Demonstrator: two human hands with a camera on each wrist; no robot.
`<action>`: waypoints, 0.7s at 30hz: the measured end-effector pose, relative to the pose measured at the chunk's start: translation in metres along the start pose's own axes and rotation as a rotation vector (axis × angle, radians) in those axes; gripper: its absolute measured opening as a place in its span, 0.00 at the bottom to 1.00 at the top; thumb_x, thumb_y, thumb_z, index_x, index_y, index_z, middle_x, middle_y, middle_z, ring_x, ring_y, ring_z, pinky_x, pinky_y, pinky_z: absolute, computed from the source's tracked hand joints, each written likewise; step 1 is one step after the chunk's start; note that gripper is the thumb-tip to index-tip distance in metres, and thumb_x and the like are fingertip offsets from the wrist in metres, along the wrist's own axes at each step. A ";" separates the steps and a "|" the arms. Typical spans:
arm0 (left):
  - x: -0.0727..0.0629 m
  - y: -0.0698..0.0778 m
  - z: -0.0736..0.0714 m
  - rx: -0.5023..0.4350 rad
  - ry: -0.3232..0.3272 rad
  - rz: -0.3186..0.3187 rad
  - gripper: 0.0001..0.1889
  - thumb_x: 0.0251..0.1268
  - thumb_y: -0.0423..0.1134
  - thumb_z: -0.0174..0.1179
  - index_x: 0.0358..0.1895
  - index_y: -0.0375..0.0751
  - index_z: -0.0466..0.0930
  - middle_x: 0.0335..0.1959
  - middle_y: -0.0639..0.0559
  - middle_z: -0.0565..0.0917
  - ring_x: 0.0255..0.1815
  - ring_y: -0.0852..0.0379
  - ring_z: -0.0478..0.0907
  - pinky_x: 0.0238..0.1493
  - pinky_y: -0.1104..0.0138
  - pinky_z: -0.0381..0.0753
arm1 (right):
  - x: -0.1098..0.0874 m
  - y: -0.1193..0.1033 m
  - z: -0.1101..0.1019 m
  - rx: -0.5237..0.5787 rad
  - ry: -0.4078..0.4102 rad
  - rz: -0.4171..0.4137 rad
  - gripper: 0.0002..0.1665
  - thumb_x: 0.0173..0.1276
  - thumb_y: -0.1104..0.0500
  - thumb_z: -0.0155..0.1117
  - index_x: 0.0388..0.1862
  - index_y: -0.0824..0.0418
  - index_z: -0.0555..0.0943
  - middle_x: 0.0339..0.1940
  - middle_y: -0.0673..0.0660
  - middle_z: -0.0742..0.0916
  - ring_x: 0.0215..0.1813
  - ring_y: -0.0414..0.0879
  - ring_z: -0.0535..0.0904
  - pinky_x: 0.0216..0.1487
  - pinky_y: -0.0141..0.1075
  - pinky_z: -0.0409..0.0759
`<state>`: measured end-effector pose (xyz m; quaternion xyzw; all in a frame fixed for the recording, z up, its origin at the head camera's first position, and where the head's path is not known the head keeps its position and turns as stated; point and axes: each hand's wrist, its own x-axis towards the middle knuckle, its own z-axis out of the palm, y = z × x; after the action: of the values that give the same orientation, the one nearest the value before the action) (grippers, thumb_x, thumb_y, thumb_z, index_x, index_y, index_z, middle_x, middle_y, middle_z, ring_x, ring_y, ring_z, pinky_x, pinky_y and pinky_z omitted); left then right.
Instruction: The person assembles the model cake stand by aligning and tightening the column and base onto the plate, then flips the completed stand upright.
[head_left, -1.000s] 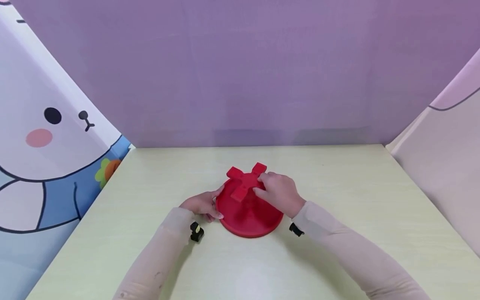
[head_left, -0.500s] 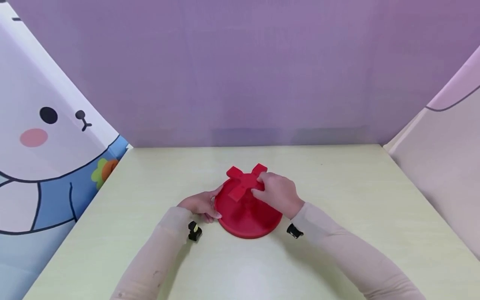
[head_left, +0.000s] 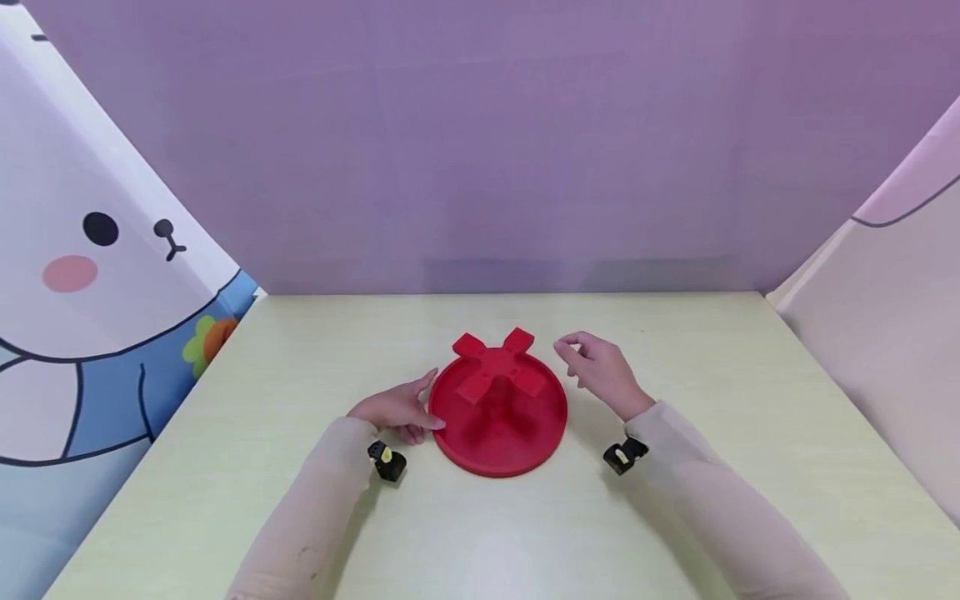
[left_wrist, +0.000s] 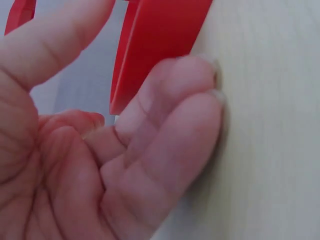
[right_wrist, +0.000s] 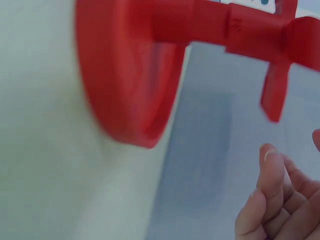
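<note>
A red stand [head_left: 498,446] rests on the table: a round, shallow-rimmed base with a post in its middle and a cross-shaped top [head_left: 497,363] with several flat arms. My left hand [head_left: 397,410] holds the base's left rim, thumb over the edge. In the left wrist view, curled fingers [left_wrist: 165,145] lie against the outside of the red rim [left_wrist: 157,40] and on the tabletop. Off to the right of the stand, my right hand [head_left: 603,371] hovers with loosely bent fingers and nothing in it. The right wrist view shows it apart from the cross's arms [right_wrist: 275,92].
The pale wooden table [head_left: 675,517] stretches out around the stand. A purple backdrop [head_left: 480,150] rises behind it. Printed cloth with a cartoon animal [head_left: 97,275] hangs on the left, and a pale panel [head_left: 885,333] borders the right.
My right hand has let go of the cross's right-hand arm and moved away to the right. The left hand stays at the rim, and the stand has hardly moved.
</note>
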<state>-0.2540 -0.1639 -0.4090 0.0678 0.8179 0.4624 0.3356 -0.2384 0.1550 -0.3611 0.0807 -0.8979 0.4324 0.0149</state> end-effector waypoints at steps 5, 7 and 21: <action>0.000 0.000 -0.001 -0.010 0.020 0.008 0.50 0.61 0.38 0.65 0.78 0.44 0.38 0.21 0.46 0.80 0.18 0.56 0.77 0.29 0.66 0.82 | -0.002 0.020 0.001 0.032 -0.018 0.061 0.23 0.73 0.52 0.55 0.57 0.67 0.76 0.28 0.62 0.82 0.23 0.49 0.76 0.30 0.37 0.77; -0.001 0.000 -0.001 -0.009 0.027 0.014 0.49 0.62 0.38 0.64 0.78 0.44 0.38 0.22 0.46 0.80 0.18 0.57 0.77 0.29 0.66 0.82 | -0.003 0.025 0.002 0.029 -0.040 0.085 0.23 0.72 0.54 0.55 0.59 0.68 0.75 0.28 0.62 0.82 0.22 0.48 0.76 0.31 0.36 0.77; -0.003 0.003 0.000 -0.105 0.031 -0.051 0.44 0.61 0.38 0.64 0.77 0.46 0.47 0.21 0.46 0.80 0.18 0.57 0.78 0.27 0.68 0.81 | -0.006 0.040 0.012 0.041 -0.261 0.221 0.30 0.67 0.57 0.56 0.65 0.70 0.68 0.24 0.57 0.83 0.22 0.46 0.77 0.26 0.36 0.78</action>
<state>-0.2525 -0.1636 -0.4057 0.0221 0.7992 0.4967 0.3378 -0.2384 0.1709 -0.4005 0.0374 -0.8865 0.4357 -0.1512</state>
